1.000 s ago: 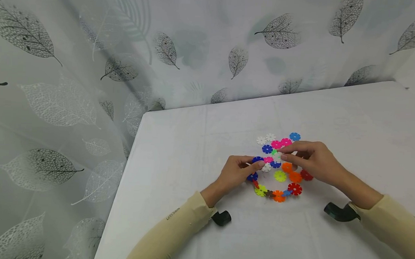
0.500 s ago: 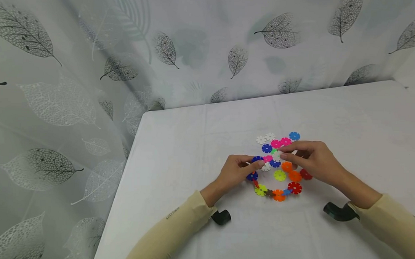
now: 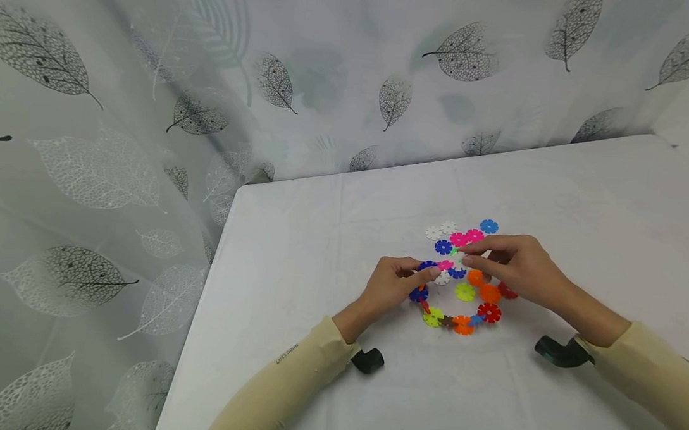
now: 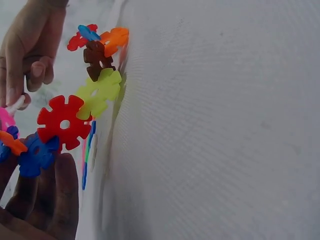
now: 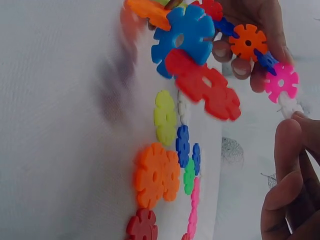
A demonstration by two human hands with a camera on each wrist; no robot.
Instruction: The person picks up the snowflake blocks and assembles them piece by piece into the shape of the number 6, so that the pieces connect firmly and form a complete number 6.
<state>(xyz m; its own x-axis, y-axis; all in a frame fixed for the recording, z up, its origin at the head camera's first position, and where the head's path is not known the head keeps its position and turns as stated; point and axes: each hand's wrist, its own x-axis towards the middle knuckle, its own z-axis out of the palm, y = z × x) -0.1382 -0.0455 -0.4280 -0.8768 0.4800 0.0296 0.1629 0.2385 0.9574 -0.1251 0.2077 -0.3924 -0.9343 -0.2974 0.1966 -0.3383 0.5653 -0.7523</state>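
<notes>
Apparently, in the head view, a chain of slotted discs is being lengthened: the left hand grips it above the table, while the right hand pinches a white disc at one end. Lettering on the left sleeve seems to begin "Let's"; the rest blurs. The left wrist view shows a blue disc at the left fingers. In the right wrist view, the white disc meets a pink disc; seating it probably calls for aligning slots, then pressing.

Left sleeve: “Let's”, then blurred word
</notes>
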